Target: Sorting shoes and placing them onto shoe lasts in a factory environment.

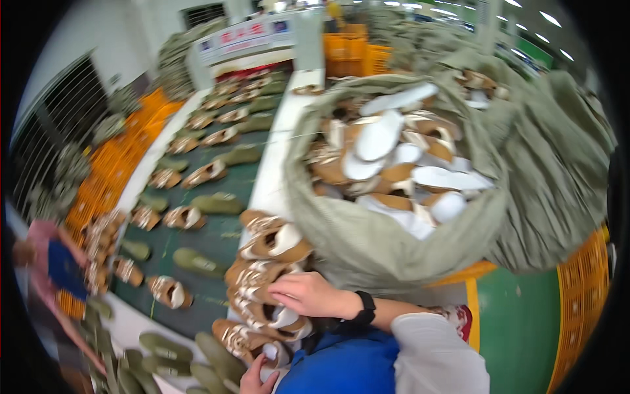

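1. Had the right hand [307,295] over a row of brown-and-white shoes [256,276] along the belt's white edge, with fingers bent and close together; could not tell whether gripping a shoe.
2. Had the left hand [257,381] beside the nearest shoe [243,340], partly cut off below; could not tell whether holding or merely touching it.
3. Saw more shoes [169,292] and olive-green shoe forms [199,261] on the dark green belt [203,236].
4. Saw white soles [379,134] in the open grey-green sack [367,246] near the row.
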`<state>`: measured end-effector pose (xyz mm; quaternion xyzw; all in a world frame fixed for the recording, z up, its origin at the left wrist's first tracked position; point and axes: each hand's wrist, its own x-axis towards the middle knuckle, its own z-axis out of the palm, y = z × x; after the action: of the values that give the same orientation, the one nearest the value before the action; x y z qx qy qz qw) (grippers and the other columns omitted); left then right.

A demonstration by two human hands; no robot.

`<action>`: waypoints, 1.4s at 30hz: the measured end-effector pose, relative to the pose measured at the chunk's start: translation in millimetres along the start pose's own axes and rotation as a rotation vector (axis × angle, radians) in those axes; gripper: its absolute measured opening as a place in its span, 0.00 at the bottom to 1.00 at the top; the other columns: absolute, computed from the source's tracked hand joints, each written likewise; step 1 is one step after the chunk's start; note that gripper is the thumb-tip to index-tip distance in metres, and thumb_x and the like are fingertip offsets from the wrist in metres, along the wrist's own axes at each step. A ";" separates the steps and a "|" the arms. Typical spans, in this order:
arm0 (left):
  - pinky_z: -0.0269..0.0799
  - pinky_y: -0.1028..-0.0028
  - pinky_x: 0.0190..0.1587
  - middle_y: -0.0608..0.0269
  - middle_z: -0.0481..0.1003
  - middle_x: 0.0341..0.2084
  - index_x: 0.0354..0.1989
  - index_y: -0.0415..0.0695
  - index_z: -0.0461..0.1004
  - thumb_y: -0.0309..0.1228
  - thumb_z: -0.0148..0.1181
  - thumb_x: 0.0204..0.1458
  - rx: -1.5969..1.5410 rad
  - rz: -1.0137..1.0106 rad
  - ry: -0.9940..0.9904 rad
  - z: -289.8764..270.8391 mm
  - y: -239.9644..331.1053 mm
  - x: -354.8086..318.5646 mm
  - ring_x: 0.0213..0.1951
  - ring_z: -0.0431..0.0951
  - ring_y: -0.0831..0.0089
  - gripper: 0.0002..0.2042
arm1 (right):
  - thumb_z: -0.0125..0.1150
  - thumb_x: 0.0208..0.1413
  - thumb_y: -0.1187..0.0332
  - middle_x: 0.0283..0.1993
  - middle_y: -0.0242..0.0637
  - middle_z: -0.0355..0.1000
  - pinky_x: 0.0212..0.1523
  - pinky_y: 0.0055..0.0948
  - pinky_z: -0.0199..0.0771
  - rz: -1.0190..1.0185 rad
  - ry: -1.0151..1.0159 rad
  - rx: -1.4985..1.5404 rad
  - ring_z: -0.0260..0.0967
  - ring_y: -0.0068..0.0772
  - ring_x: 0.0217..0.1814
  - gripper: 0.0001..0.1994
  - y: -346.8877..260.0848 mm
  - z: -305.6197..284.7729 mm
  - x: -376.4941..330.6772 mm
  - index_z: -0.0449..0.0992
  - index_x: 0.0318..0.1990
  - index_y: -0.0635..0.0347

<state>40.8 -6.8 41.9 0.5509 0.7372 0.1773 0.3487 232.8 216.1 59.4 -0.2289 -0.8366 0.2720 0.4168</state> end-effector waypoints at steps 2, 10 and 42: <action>0.69 0.63 0.43 0.48 0.73 0.42 0.55 0.46 0.64 0.32 0.57 0.50 0.045 0.083 0.022 -2.3 17.0 21.5 0.43 0.74 0.52 0.22 | 0.59 0.48 0.71 0.34 0.40 0.72 0.34 0.35 0.71 -0.047 0.229 -0.137 0.70 0.43 0.34 0.07 -4.5 -39.3 3.9 0.74 0.36 0.61; 0.70 0.62 0.40 0.44 0.73 0.38 0.56 0.42 0.63 0.33 0.57 0.51 0.171 0.263 -0.183 -19.7 61.9 51.2 0.39 0.74 0.51 0.23 | 0.58 0.46 0.68 0.28 0.38 0.69 0.32 0.38 0.69 0.531 0.253 -0.903 0.69 0.42 0.29 0.05 36.6 -138.2 -100.6 0.72 0.31 0.58; 0.70 0.71 0.46 0.56 0.75 0.42 0.55 0.43 0.65 0.39 0.57 0.52 0.402 0.834 -0.550 -117.0 270.9 214.6 0.43 0.75 0.68 0.23 | 0.62 0.46 0.69 0.32 0.42 0.74 0.33 0.34 0.72 0.734 0.330 -0.828 0.73 0.43 0.32 0.10 -107.8 -265.6 -162.5 0.76 0.37 0.60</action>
<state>112.2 297.9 229.6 0.8789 0.3568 0.0054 0.3167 523.3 106.7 170.0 -0.6876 -0.6631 0.0092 0.2955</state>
